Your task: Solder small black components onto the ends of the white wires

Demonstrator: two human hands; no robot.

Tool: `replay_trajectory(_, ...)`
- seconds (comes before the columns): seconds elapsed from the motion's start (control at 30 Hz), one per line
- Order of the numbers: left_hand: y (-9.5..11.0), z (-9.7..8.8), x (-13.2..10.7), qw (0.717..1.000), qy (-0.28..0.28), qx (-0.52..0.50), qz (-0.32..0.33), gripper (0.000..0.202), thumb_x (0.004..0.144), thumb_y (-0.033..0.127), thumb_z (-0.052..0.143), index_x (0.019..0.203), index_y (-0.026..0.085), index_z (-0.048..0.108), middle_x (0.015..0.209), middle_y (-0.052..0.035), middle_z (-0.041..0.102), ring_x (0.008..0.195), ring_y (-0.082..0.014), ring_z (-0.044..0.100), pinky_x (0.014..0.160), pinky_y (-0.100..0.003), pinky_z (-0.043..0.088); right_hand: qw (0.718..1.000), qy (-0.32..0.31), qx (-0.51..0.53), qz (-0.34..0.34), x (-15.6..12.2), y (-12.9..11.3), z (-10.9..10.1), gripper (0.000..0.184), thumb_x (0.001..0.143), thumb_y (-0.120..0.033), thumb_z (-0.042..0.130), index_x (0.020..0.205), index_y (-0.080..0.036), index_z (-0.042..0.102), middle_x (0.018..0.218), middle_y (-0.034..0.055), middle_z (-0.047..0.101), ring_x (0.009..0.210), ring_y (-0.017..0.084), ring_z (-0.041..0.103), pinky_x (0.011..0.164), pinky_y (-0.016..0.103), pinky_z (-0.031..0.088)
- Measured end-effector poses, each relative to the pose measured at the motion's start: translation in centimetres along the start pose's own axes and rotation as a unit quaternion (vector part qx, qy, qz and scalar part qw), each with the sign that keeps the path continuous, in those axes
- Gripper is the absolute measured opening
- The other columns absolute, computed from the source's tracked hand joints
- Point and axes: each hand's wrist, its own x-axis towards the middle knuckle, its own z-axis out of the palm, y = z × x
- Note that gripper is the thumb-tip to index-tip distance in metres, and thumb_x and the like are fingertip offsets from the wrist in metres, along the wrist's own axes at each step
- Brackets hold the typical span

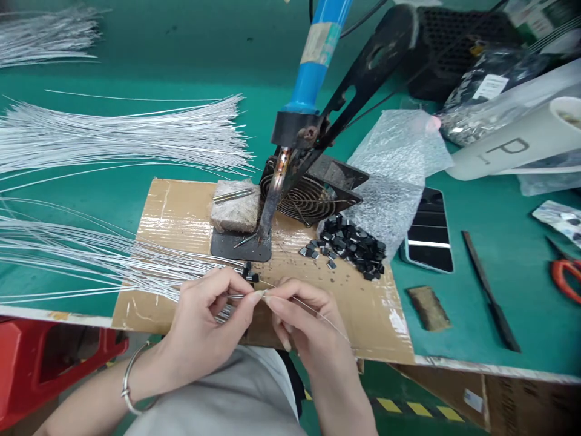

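Note:
My left hand (209, 327) is closed, thumb and forefinger pinching a thin wire whose end lies between the fingertips. Right against it, my right hand (308, 318) pinches the same spot; a fine strand (329, 321) runs across its fingers. What exactly sits between the fingertips is too small to make out. Just beyond my left hand, white wires (158, 260) lie in a bundle, several with black connectors (249, 272) at their ends. Above the hands, a soldering iron (272, 203) with a blue handle points down in its stand.
A cardboard sheet (149, 218) covers the bench front. On it are a wrapped block (236, 212), a fan (308, 197) and a pile of small black parts (356, 245). To the right lie a phone (427, 230), a dark blade-like tool (490, 293) and red-handled scissors (565, 275).

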Motion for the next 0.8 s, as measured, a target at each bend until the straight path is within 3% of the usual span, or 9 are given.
replay_trajectory(0.5, 0.0, 1.1, -0.1, 0.997, 0.071, 0.004, 0.019, 0.018, 0.093, 0.013, 0.065, 0.077, 0.019, 0.063, 0.057, 0.0095, 0.041, 0.047, -0.0065, 0.030, 0.043, -0.020, 0.024, 0.997, 0.028, 0.062, -0.027, 0.1, 1.4, 0.7, 0.016, 0.073, -0.038, 0.092, 0.075, -0.023, 0.087, 0.048, -0.0043, 0.055, 0.037, 0.004, 0.041, 0.033, 0.014, 0.035)
replay_trajectory(0.7, 0.0, 1.6, -0.1, 0.997, 0.080, -0.012, -0.010, 0.018, 0.094, 0.014, 0.065, 0.077, 0.019, 0.064, 0.057, 0.0073, 0.050, 0.047, -0.0069, 0.033, 0.042, -0.020, 0.026, 0.994, 0.054, 0.085, -0.045, -0.1, 2.1, 1.7, 0.013, 0.075, -0.035, 0.090, 0.076, -0.023, 0.086, 0.050, -0.0041, 0.056, 0.038, 0.005, 0.043, 0.033, 0.014, 0.037)
replay_trajectory(0.8, 0.0, 1.6, -0.1, 0.996, 0.072, -0.039, -0.037, 0.018, 0.095, 0.018, 0.064, 0.077, 0.019, 0.065, 0.059, 0.0038, 0.059, 0.047, -0.0080, 0.041, 0.044, -0.021, 0.032, 0.994, 0.059, 0.080, -0.055, -0.2, 2.4, 1.8, 0.014, 0.077, -0.037, 0.089, 0.078, -0.023, 0.087, 0.054, -0.0028, 0.060, 0.040, 0.007, 0.048, 0.034, 0.016, 0.040)
